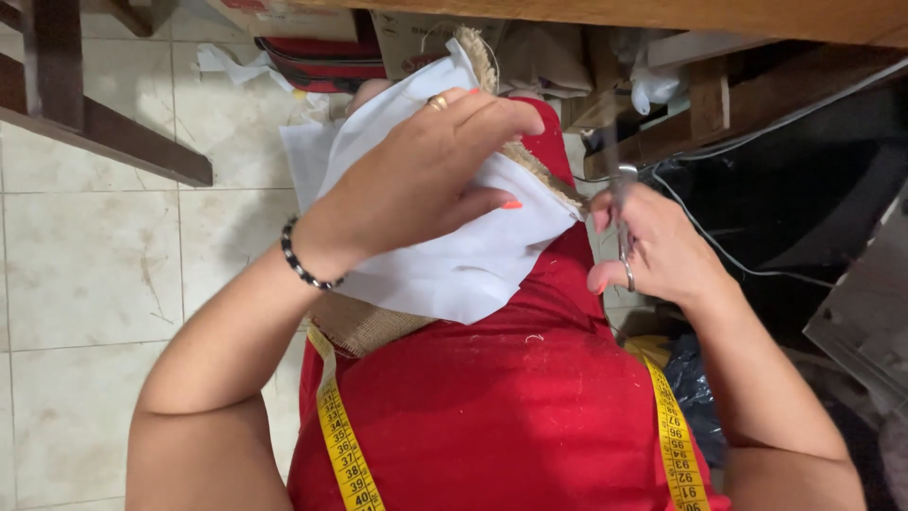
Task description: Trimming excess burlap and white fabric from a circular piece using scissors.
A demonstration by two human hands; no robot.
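White fabric (454, 265) laid over a piece of coarse burlap (364, 324) fills the middle of the head view, held above a red-clothed lap (492, 397) as a person cuts along its edge. The left hand (416, 180), at 12 o'clock of the frame's centre, is closed over the 2 layers, fingers curled on top and thumb pinching the white sheet near its right corner; a beaded bracelet (305, 260) circles the wrist. At 3 o'clock, the right hand (662, 251) is closed through the handles of metal scissors (619, 194), whose blades meet the frayed burlap edge just beside the left fingertips.

Judging from the grip, a clean cut depends on keeping both layers pinched flat and taut close to the blades, with the left fingertips kept clear of them, so the loose weave does not slip or fray further.

A yellow measuring tape (345, 445) hangs down both sides of the lap. At 11 o'clock, a red bag (322, 59) sits on the tiled floor (95, 265); its contents cannot be seen. Under the wooden counter (681, 14) at 1 o'clock, crumpled cloth and paper are stuffed between the supports.
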